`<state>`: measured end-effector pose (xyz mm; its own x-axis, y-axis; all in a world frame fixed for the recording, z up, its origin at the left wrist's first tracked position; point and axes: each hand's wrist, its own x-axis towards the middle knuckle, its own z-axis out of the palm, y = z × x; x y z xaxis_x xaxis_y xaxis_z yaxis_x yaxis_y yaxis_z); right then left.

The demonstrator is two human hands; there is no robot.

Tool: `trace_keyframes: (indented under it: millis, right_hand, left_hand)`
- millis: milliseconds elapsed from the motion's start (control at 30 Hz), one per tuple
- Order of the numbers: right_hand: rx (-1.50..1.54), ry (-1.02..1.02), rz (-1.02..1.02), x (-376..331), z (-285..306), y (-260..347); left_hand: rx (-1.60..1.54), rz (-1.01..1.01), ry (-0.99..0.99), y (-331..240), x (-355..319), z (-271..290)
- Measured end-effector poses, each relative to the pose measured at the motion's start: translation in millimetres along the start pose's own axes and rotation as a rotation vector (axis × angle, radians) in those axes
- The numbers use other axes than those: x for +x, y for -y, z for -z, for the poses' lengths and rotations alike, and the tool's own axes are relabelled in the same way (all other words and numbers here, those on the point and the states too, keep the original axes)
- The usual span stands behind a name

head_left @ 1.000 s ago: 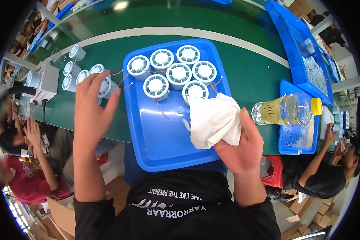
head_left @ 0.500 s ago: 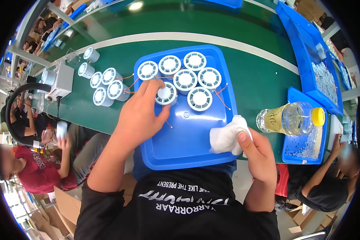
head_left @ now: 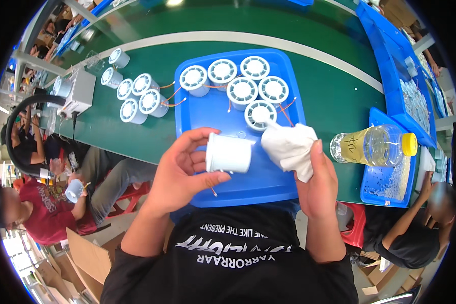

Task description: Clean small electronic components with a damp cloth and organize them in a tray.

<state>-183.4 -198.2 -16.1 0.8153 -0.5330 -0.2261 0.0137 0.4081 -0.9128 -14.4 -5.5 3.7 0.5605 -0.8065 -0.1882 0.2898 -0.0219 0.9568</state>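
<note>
Green work table (head_left: 339, 96) running across the view, pale stripe curving along its far side, edges bent by the lens. Blue tray (head_left: 202, 114) set on it directly ahead. Left hand (head_left: 180, 172) curled around a white cylinder part (head_left: 229, 153), thumb beneath and fingers over the top, held just above the tray's near half; thin wire hanging from the part, end hard to make out. Right hand (head_left: 316, 185) closed on a white cloth (head_left: 290, 144), bunched, its tip touching one of the six white round parts (head_left: 242, 89) grouped at the tray's far end; orange wires trailing among them. Five more round parts (head_left: 137, 99) loose on the table left of the tray, beside a small grey box (head_left: 81, 91) with a black hose (head_left: 17, 126) looping off, partly cut by the rim. Clear bottle with yellow cap (head_left: 375, 146) lying on its side at right, resting on a smaller blue tray (head_left: 390, 195) of tiny pieces too small to tell. Long blue bins (head_left: 395, 61) further right, contents blurred. Seated people below the table edge at left and right, only partly visible.
</note>
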Motion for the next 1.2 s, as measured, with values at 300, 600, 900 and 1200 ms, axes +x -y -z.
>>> trace_keyframes:
  millis: [300, 600, 900, 1200]
  right_hand:
    - [-0.82, 0.343, 0.661, 6, -51, -4]
    - [-0.958, 0.361, 0.321, -8, -67, 21]
    - [-0.936, 0.166, 0.496, 14, -68, -1]
    - [-1.017, 0.347, 0.249, 13, -81, 22]
  left_hand:
    - [-0.029, -0.059, -0.04, 5, -27, -11]
    - [-0.057, -0.065, 0.004, 15, -35, -9]
    - [0.108, -0.121, -0.005, 28, -25, -10]
    - [0.217, -0.226, 0.067, 13, -30, 2]
